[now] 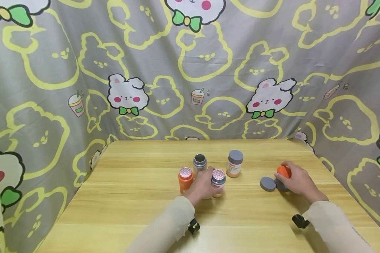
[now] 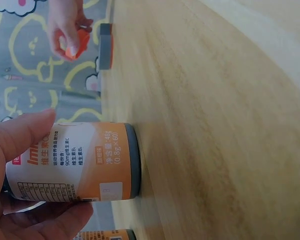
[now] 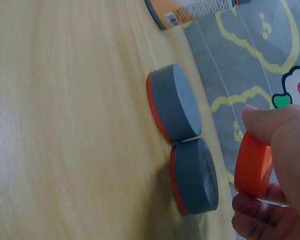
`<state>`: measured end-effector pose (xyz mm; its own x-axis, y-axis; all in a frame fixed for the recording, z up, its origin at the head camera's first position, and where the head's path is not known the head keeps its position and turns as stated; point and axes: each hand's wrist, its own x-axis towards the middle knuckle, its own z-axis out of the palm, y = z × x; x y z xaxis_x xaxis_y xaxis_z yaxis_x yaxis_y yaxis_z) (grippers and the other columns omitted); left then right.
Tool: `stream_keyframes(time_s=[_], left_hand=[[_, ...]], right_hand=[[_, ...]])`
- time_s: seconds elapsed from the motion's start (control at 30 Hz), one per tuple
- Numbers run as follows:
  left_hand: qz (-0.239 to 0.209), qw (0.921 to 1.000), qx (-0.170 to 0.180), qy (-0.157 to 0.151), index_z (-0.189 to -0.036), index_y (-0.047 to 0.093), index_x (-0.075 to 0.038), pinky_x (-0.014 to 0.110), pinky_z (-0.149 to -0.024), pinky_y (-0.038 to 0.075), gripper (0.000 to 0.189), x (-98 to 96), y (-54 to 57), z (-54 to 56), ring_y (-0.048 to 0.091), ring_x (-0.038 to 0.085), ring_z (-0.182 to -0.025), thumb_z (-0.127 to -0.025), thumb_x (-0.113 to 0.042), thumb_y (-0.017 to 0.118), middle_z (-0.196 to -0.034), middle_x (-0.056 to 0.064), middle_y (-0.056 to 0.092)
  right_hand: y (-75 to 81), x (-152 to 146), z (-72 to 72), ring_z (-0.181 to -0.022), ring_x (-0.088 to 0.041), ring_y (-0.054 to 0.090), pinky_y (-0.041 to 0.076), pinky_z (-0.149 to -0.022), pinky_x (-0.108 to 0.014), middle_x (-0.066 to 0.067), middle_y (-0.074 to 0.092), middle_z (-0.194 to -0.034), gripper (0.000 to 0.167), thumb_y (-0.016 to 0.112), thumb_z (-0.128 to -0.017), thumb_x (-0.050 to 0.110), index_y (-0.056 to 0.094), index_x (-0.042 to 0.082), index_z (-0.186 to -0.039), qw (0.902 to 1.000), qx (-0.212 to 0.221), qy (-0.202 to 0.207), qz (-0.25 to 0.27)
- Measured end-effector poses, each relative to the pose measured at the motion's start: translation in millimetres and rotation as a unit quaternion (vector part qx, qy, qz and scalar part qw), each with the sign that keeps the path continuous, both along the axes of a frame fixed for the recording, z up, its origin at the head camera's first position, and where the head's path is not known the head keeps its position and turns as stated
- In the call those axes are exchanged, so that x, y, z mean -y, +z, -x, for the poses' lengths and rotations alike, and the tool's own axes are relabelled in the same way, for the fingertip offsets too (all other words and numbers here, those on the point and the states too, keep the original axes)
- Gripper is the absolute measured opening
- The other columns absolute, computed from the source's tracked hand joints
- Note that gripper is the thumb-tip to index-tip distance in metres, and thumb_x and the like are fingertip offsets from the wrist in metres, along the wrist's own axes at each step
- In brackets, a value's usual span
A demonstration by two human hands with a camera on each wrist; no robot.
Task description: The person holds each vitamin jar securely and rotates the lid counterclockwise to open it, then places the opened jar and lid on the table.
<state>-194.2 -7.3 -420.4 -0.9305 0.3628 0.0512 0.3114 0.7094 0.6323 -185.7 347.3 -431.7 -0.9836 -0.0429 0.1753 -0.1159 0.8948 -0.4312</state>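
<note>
My left hand (image 1: 204, 186) grips a supplement bottle (image 2: 85, 161) with a white and orange label, which stands on the table; a foil seal covers its mouth. Left of that hand is an orange bottle (image 1: 185, 180), foil-topped too. Just behind the hand is a grey bottle (image 1: 200, 162) with a dark, uncovered mouth. An orange cap (image 3: 252, 165) is pinched between the thumb and fingers of my right hand (image 1: 297, 179). Below it, two grey caps (image 3: 177, 102) with orange lower rims lie side by side on the table.
Behind and right of the gripped bottle stands a grey-capped bottle (image 1: 235, 163) with a similar label. All stand on a light wooden table (image 1: 130, 196). A patterned grey curtain (image 1: 164, 70) hangs along the table's back and sides.
</note>
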Motion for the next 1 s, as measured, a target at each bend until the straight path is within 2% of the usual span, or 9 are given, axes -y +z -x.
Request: stream_keyframes(time_s=[0.2,0.47,0.7,0.87,1.0], left_hand=[[0.003,1.0000,-0.005,-0.001,-0.130,0.048,-0.003,0.037,-0.091,0.049,0.075,0.1,1.5,-0.7,0.061,0.021,-0.104,-0.072,-0.030,0.088,-0.115,0.012,0.062],[0.010,0.9999,0.001,-0.004,-0.128,0.048,-0.003,0.036,-0.090,0.049,0.074,0.5,0.6,-0.4,0.061,0.021,-0.104,-0.073,-0.034,0.086,-0.115,0.010,0.062],[0.009,0.9997,0.024,-0.001,-0.130,0.048,-0.004,0.035,-0.089,0.050,0.075,3.1,-4.8,-3.4,0.061,0.019,-0.102,-0.073,-0.035,0.086,-0.114,0.009,0.062],[0.005,0.9999,0.005,-0.013,-0.127,0.049,-0.005,0.035,-0.089,0.050,0.071,0.6,0.1,1.2,0.061,0.019,-0.102,-0.074,-0.035,0.085,-0.113,0.009,0.062],[0.008,0.9999,0.006,-0.014,-0.127,0.049,-0.005,0.035,-0.089,0.049,0.070,1.2,1.5,1.7,0.061,0.019,-0.102,-0.075,-0.035,0.085,-0.112,0.009,0.062]], right_hand=[[-4.1,-9,2.3,-0.078,-0.033,0.054,0.042,-0.060,-0.037,-0.023,0.059,-0.095,0.062,0.064,-0.091,0.043,0.047,-0.005,-0.126,1.0000,0.003,-0.006,0.001],[-9.5,-19,0.2,-0.083,-0.040,0.055,0.045,-0.065,-0.047,-0.031,0.057,-0.100,0.062,0.059,-0.094,0.043,0.045,-0.009,-0.126,0.9996,0.014,-0.023,0.001],[-17.7,-26,-1.6,-0.078,-0.037,0.055,0.044,-0.061,-0.039,-0.029,0.058,-0.095,0.061,0.054,-0.097,0.041,0.043,-0.012,-0.124,0.9989,0.036,-0.029,-0.001],[-15.6,-32,-1.4,-0.081,-0.042,0.053,0.045,-0.064,-0.047,-0.032,0.056,-0.095,0.066,0.050,-0.097,0.046,0.043,-0.013,-0.124,0.9980,0.034,-0.053,0.000],[-16.5,-33,-1.3,-0.085,-0.044,0.054,0.046,-0.067,-0.051,-0.032,0.056,-0.096,0.065,0.050,-0.097,0.046,0.043,-0.014,-0.123,0.9973,0.036,-0.063,-0.001]])
